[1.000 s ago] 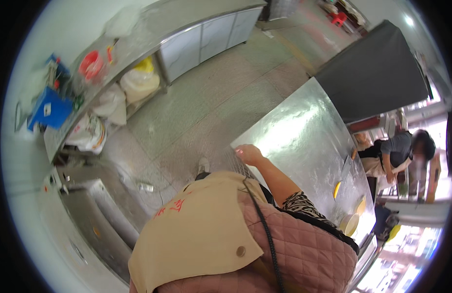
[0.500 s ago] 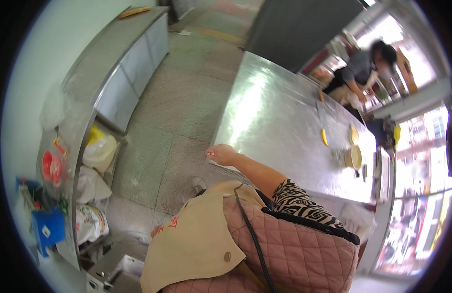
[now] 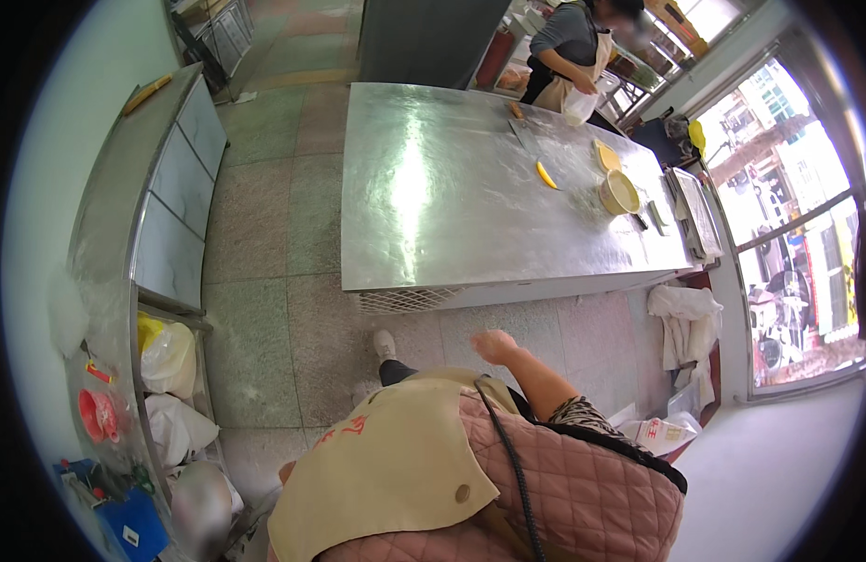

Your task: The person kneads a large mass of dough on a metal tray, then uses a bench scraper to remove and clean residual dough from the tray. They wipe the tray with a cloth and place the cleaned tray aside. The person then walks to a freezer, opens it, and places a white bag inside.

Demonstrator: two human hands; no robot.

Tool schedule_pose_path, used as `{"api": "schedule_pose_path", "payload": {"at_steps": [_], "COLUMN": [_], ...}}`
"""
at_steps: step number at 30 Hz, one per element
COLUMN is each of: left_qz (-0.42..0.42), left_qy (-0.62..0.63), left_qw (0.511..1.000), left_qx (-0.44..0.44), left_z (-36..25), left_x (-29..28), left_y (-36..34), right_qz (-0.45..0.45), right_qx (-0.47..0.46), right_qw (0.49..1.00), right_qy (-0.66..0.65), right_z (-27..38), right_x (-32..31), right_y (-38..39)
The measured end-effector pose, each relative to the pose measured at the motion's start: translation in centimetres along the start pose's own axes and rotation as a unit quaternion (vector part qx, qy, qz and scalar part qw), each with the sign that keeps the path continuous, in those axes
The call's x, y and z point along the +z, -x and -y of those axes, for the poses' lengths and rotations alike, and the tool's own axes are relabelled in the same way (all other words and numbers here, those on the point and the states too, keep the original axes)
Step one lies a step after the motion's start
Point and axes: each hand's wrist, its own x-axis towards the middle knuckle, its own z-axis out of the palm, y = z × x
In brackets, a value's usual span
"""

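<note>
My right hand (image 3: 494,347) hangs in front of my body above the floor, just short of the table's near side. Its fingers are bent and close together, and nothing shows in them. Only a sliver of my left hand (image 3: 286,471) peeks out past the beige apron (image 3: 377,450); its fingers are hidden. The steel table (image 3: 377,215) lies ahead, apart from both hands. On its right half are a large knife (image 3: 525,139) with a wooden handle, a yellow curved object (image 3: 546,175), a yellowish bowl (image 3: 619,193) and a flat yellow piece (image 3: 606,155).
A person (image 3: 573,56) in a light apron stands beyond the table, holding something white. Along the left wall runs a low steel-topped cabinet (image 3: 124,159), with bags (image 3: 171,361) on its open shelf. A red plastic scoop-like item (image 3: 98,414) and a blue box (image 3: 133,526) are nearby. White cloths (image 3: 684,323) hang at the right.
My right hand has left the table's near corner and dropped back toward my body. The view has swung right, and the table now lies squarely ahead.
</note>
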Motion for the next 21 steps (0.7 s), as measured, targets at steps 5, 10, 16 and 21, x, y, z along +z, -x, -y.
{"api": "schedule_pose_path", "payload": {"at_steps": [5,10,16,21], "left_qz": [0.017,0.012,0.001,-0.005], "left_qy": [-0.039,-0.049,-0.103,-0.160], "left_qw": [0.998,0.996,0.989,0.975], "left_qx": [0.039,0.072,0.105,0.155], "left_z": [-1.8,-5.0,-9.8,-12.7], "left_x": [2.1,4.4,8.0,11.4], "left_y": [0.0,-0.2,-0.5,-0.2], "right_qz": [-0.026,-0.014,-0.094,-0.154], "right_qx": [0.019,-0.001,0.026,0.211], "right_qw": [0.998,1.000,0.993,0.951], "right_qy": [-0.046,-0.018,-0.064,-0.165], "right_z": [-2.6,-5.4,-9.8,-13.9], "right_x": [2.5,0.6,-3.8,-6.5], "right_y": [1.5,-1.6,-3.8,-4.4]}}
